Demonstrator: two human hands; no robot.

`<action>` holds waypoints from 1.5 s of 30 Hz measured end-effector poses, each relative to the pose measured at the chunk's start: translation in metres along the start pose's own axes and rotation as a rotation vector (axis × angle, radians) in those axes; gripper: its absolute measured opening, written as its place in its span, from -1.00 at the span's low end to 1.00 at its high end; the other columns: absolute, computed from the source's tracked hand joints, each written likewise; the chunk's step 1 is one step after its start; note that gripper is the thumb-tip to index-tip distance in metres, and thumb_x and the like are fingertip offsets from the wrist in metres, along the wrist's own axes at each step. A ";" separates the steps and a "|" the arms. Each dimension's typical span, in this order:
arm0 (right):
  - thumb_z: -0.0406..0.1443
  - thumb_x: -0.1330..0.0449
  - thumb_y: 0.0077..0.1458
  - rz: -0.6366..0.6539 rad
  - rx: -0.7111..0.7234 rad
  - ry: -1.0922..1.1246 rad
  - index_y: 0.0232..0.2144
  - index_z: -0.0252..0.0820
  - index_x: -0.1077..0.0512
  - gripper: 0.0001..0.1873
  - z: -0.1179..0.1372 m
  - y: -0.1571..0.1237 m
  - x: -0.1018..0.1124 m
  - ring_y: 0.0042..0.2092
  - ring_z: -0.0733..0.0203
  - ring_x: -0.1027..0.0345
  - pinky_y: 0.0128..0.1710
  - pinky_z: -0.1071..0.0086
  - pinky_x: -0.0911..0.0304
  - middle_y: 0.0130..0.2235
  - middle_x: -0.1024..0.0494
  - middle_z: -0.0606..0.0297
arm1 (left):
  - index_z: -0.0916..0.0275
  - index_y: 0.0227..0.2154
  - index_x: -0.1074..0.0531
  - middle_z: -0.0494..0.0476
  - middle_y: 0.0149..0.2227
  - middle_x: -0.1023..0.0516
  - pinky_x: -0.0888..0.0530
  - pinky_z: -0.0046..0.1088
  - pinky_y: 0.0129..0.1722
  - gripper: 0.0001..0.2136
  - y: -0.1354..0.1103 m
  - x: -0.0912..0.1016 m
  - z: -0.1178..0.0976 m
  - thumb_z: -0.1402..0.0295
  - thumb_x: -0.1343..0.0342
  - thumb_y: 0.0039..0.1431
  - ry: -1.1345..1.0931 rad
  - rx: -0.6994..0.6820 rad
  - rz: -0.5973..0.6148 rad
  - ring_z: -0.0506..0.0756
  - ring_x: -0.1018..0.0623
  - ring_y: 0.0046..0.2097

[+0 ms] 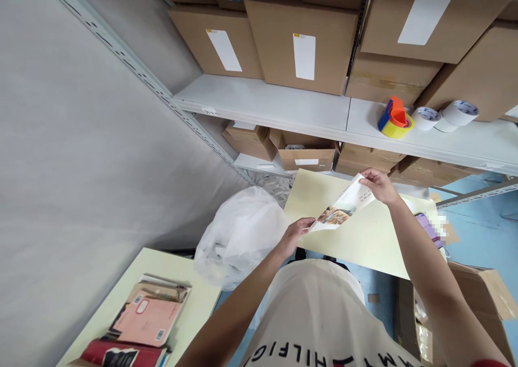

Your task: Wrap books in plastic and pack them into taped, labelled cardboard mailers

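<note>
A thin white book (343, 205) with a photo printed on its lower part is held up at a slant over a pale yellow table (364, 245). My left hand (294, 236) grips its lower left corner, fingers closed on the edge. At the upper right corner, my right hand (379, 185) pinches it between thumb and fingers. Whether it is a book or a booklet is hard to tell from its thin edge. A phone (429, 229) with a lit purple screen lies at the table's right side, near my right forearm.
A white plastic bag (243, 232) bulges left of the table. Stacked books (148, 318) lie on a side table (137, 267). Ahead, a shelf (283, 100) bears cardboard boxes (301, 48), a tape dispenser (396, 120) and tape rolls (457, 113). An open carton (473, 291) stands at the right.
</note>
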State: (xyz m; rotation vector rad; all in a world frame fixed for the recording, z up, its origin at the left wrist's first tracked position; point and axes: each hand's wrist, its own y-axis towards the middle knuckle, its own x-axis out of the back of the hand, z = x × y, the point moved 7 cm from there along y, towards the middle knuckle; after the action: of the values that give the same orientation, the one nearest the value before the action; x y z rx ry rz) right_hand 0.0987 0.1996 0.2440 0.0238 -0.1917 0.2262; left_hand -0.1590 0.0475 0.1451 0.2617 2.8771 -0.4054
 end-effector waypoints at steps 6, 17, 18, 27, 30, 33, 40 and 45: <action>0.12 -0.37 -0.20 0.007 -0.004 -0.026 -0.37 -0.10 -0.50 -0.51 -0.001 0.001 -0.014 -0.31 0.13 -0.47 -0.26 0.23 -0.38 -0.34 -0.62 0.25 | 0.17 -0.30 -0.61 0.15 -0.27 -0.65 -0.53 -0.37 -0.19 -0.75 0.006 0.002 -0.020 0.15 -0.22 0.03 0.446 -0.153 -0.171 0.12 -0.58 -0.26; 0.02 -0.44 -0.23 0.095 -0.313 -0.017 -0.29 -0.13 -0.56 -0.52 -0.033 -0.044 0.036 -0.23 0.00 -0.54 -0.17 0.12 -0.44 -0.27 -0.67 0.18 | 0.27 -0.21 -0.57 0.17 -0.31 -0.61 -0.57 -0.42 -0.36 -0.55 0.003 0.010 0.014 0.02 -0.27 -0.08 0.144 0.111 -0.299 0.12 -0.57 -0.25; 0.01 -0.45 -0.25 0.088 -0.308 0.089 -0.22 -0.11 -0.54 -0.46 -0.037 -0.051 0.032 -0.18 -0.02 -0.55 -0.13 0.09 -0.44 -0.20 -0.66 0.16 | 0.28 -0.20 -0.57 0.15 -0.32 -0.60 -0.57 -0.42 -0.34 -0.52 0.003 0.010 0.017 0.01 -0.28 -0.10 0.115 0.139 -0.308 0.11 -0.56 -0.25; -0.01 -0.31 -0.03 0.062 -0.438 0.187 0.18 0.21 -0.22 -0.28 -0.093 -0.113 -0.066 -0.09 0.03 -0.50 -0.28 0.22 -0.47 0.10 -0.51 0.24 | 0.28 -0.15 -0.57 0.16 -0.22 -0.60 -0.61 -0.35 -0.24 -0.48 0.013 0.025 0.046 0.02 -0.33 -0.14 -0.029 0.194 -0.423 0.07 -0.55 -0.21; 0.01 -0.33 -0.08 0.004 -0.475 0.211 0.14 0.15 -0.30 -0.29 -0.118 -0.117 -0.079 -0.14 0.03 -0.50 -0.24 0.16 -0.48 0.02 -0.54 0.21 | 0.26 -0.12 -0.56 0.17 -0.21 -0.62 -0.60 -0.33 -0.25 -0.51 0.020 0.038 0.055 0.07 -0.31 -0.08 0.062 0.175 -0.390 0.09 -0.57 -0.23; 0.03 -0.38 -0.19 -0.083 -0.484 0.227 0.05 0.06 -0.40 -0.28 -0.144 -0.108 -0.085 -0.23 0.06 -0.49 -0.17 0.06 -0.48 -0.08 -0.54 0.21 | 0.24 -0.04 -0.54 0.17 -0.20 -0.63 -0.59 -0.31 -0.20 -0.55 0.032 0.052 0.061 0.22 -0.30 -0.04 0.185 0.129 -0.356 0.08 -0.59 -0.27; 0.06 -0.37 -0.25 -0.211 -0.534 0.107 0.07 -0.09 -0.42 -0.20 -0.205 -0.080 -0.107 -0.32 0.09 -0.46 -0.20 0.06 -0.50 -0.30 -0.51 0.28 | 0.29 -0.01 -0.53 0.21 -0.11 -0.64 -0.52 -0.28 -0.03 -0.60 0.081 0.084 0.088 0.54 -0.11 0.05 0.475 0.155 -0.357 0.09 -0.61 -0.22; 0.01 -0.27 -0.08 -0.238 -0.525 -0.031 0.07 -0.19 -0.43 -0.31 -0.241 -0.060 -0.127 -0.29 0.06 -0.49 -0.28 0.15 -0.49 -0.26 -0.58 0.20 | 0.30 -0.03 -0.53 0.23 -0.06 -0.62 -0.47 -0.26 0.08 -0.59 0.113 0.105 0.122 0.62 -0.08 0.04 0.591 0.236 -0.361 0.15 -0.60 -0.07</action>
State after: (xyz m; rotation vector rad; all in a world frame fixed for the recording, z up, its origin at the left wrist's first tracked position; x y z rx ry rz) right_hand 0.0359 0.1239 -0.0168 -0.4694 -0.2726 -0.0663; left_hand -0.2130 0.1338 -0.0233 -0.1359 3.4630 -0.8627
